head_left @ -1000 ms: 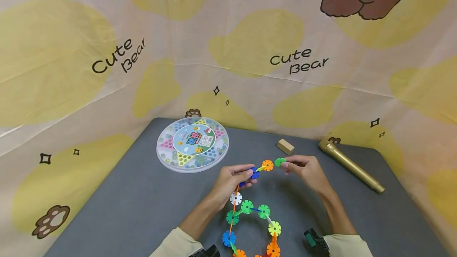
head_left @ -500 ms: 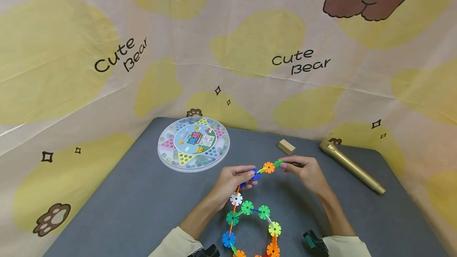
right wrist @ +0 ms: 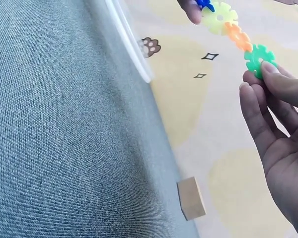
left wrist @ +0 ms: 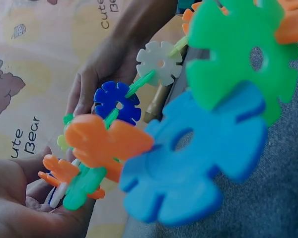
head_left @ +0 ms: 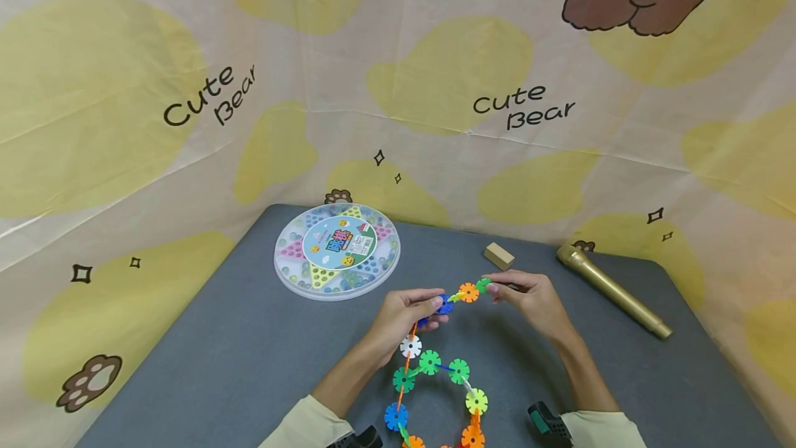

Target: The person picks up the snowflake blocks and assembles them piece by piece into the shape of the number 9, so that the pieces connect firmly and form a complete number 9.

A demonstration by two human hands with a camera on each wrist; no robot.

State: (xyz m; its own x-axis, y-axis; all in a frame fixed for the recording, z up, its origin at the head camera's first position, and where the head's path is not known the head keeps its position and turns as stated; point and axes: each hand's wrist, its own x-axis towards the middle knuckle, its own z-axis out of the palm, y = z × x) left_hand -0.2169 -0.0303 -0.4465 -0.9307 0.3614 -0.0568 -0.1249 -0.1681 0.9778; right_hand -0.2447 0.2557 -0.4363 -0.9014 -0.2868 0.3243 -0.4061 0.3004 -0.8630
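Note:
A chain of colourful notched plastic snowflake discs [head_left: 410,346] runs between my hands and loops down toward me. My left hand [head_left: 401,316] pinches a blue snowflake disc [head_left: 445,305] of it between thumb and fingers. Further along come a yellow disc [right wrist: 220,19] and an orange disc [head_left: 469,292]. At the chain's end, my right hand [head_left: 535,299] pinches a green snowflake disc [right wrist: 260,59], which joins the orange one in the right wrist view. Large blue [left wrist: 188,153] and green discs [left wrist: 243,54] of the chain hang close to the left wrist camera.
A round, clear-lidded board game case [head_left: 336,251] lies at the back left of the grey table [head_left: 249,337]. Behind my right hand is a small wooden block [head_left: 499,256]. A gold microphone-shaped tube [head_left: 612,289] lies at right. A printed cloth [head_left: 423,123] hangs behind.
The green disc in my right hand has turned from face-on to tilted and moved left, up against the orange disc. My left hand keeps its hold with little movement.

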